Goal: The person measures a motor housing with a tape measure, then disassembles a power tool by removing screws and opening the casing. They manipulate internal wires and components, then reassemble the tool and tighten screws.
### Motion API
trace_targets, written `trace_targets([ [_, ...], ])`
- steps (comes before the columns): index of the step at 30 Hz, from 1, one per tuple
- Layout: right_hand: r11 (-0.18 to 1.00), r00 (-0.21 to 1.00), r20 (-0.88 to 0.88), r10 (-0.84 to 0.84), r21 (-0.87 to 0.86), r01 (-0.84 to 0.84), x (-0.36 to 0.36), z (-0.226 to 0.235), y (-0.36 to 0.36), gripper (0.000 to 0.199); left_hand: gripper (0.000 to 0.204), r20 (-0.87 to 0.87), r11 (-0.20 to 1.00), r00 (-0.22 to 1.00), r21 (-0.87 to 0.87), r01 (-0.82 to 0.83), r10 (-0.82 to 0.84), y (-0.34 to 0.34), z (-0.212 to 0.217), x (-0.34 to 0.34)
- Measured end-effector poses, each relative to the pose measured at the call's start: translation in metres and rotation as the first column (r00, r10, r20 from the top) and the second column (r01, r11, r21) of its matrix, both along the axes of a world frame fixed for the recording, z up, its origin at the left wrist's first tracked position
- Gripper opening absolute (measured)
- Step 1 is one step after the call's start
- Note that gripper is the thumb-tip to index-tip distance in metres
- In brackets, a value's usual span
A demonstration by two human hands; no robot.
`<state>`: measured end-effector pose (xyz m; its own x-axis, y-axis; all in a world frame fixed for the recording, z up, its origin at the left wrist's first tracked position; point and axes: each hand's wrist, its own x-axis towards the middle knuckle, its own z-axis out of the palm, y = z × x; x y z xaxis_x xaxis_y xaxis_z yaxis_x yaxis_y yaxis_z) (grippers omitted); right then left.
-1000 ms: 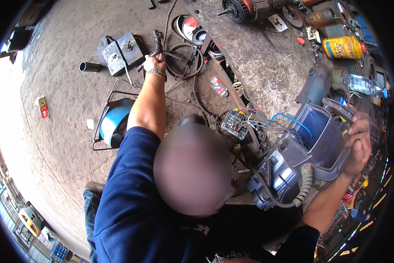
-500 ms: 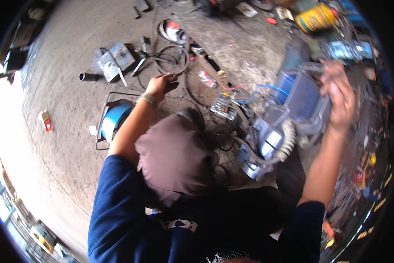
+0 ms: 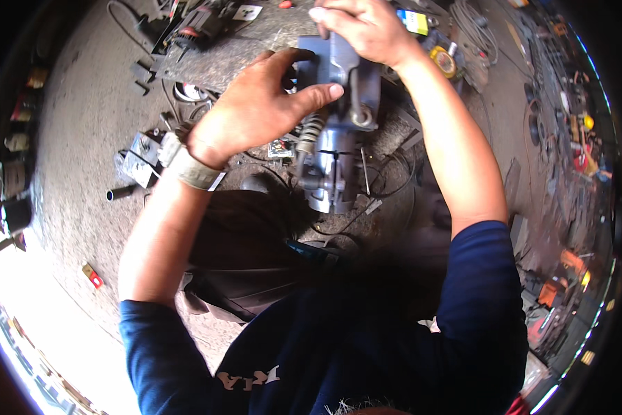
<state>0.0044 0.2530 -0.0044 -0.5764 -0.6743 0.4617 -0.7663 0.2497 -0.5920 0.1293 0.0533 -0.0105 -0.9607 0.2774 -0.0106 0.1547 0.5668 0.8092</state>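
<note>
In front of me stands a blue-grey metal machine [image 3: 333,131] with a shiny split cylindrical end toward me and a ribbed hose on its left. My left hand [image 3: 262,104] curves around the machine's left side. Its thumb lies over the top and its fingertips reach the far blue part; their undersides are hidden. At the far end, the fingers of my right hand [image 3: 369,28] are bent over the upright grey part, covering its top. A looped rod end [image 3: 360,114] hangs below the right hand.
A worn bench top [image 3: 207,66] lies beyond my left hand, with tools at its far edge. On the floor at left are a metal box [image 3: 145,155], a short pipe [image 3: 121,194] and a small red-and-yellow pack [image 3: 92,276]. Cables lie around the machine; clutter lines the right.
My left hand has come up from the floor side onto the machine. My right hand has moved left with the machine, which now stands straight in front of me. The view has shifted.
</note>
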Motion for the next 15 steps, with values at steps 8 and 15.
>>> trace_targets([
  [8,0.979,0.973,-0.179,-0.146,-0.166,0.116,-0.010,-0.013,0.006,0.033,0.086,-0.259,0.977,0.942,0.057,-0.207,0.215,0.044,-0.012,-0.006],
  [15,0.962,0.971,0.018,-0.239,-0.128,0.240,-0.011,-0.016,-0.013,0.035,0.049,-0.247,0.965,0.944,-0.090,-0.246,0.217,0.049,0.013,-0.028],
])
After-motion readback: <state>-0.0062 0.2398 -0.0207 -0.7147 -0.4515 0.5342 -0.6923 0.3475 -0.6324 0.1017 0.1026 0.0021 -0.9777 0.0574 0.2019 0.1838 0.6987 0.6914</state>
